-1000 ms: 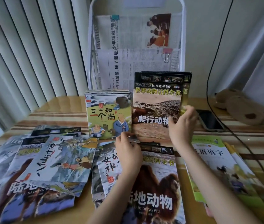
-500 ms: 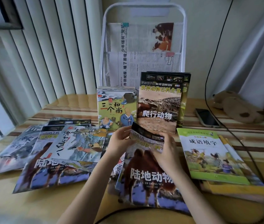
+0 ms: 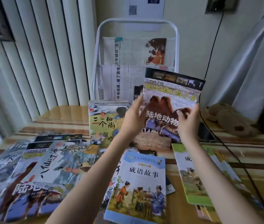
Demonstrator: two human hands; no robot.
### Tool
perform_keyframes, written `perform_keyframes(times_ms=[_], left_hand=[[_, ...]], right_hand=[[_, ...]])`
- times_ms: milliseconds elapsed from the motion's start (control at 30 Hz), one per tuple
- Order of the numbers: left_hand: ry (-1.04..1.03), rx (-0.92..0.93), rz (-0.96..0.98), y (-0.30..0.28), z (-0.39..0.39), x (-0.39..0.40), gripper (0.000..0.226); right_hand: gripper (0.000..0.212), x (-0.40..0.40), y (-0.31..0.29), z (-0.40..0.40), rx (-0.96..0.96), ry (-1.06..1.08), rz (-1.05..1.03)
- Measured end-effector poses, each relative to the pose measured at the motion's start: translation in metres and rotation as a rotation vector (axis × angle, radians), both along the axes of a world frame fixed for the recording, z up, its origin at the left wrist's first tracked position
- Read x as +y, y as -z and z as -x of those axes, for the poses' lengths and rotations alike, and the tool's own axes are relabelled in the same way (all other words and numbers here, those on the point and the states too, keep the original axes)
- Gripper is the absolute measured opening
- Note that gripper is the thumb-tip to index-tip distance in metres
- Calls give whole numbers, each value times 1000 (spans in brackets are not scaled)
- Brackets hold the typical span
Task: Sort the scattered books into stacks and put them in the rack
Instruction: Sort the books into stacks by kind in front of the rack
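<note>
Camel-cover book (image 3: 168, 101): upright, tilted, lifted before white wire rack (image 3: 137, 25). Monk-cover stack (image 3: 105, 123): upright at rack foot. Other books (image 3: 63, 160): flat, overlapping, scattered.

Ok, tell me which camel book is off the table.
The camel book held upright between the left hand and right hand, in front of the rack. The other camel book lies flat, bottom left.

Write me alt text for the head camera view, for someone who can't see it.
Two hands, left hand and right hand, hold a camel-cover book upright in front of a white wire rack. Other books lie scattered on the wooden table, including a blue storybook.
</note>
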State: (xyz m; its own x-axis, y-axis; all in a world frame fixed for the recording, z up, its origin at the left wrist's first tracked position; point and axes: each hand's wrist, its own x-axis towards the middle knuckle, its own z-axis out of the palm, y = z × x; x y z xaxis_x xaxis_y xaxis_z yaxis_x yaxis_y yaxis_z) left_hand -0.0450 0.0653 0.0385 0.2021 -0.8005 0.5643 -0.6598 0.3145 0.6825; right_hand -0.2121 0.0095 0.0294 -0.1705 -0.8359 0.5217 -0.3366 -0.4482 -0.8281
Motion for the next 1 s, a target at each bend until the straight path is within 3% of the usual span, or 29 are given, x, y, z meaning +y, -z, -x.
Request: perform_keyframes(times_ms=[100, 167, 300, 467, 633, 833, 933, 1000], left_hand=[[-82, -246, -204, 63, 3, -19, 77], [-134, -285, -227, 99, 5, -18, 85], [-211, -105, -170, 108, 16, -8, 88], [-185, 24, -118, 106, 10, -12, 85], [-61, -12, -69, 109, 10, -13, 91], [-103, -84, -76, 111, 13, -14, 85], [-144, -89, -25, 107, 15, -9, 74], [-191, -108, -11, 104, 16, -6, 63]], right_hand=[[57, -26, 30, -4, 196, -6, -75], [75, -32, 61, -7, 282, -6, -110], [88, -40, 85, -13, 278, 71, -136], [65, -39, 78, -11, 227, 6, -288], [33, -38, 78, -12, 134, 36, -260], [48, -35, 81, -14, 179, 46, -170], [62, -28, 76, -14, 173, 153, -41], [53, -24, 73, -13, 181, 255, 106]])
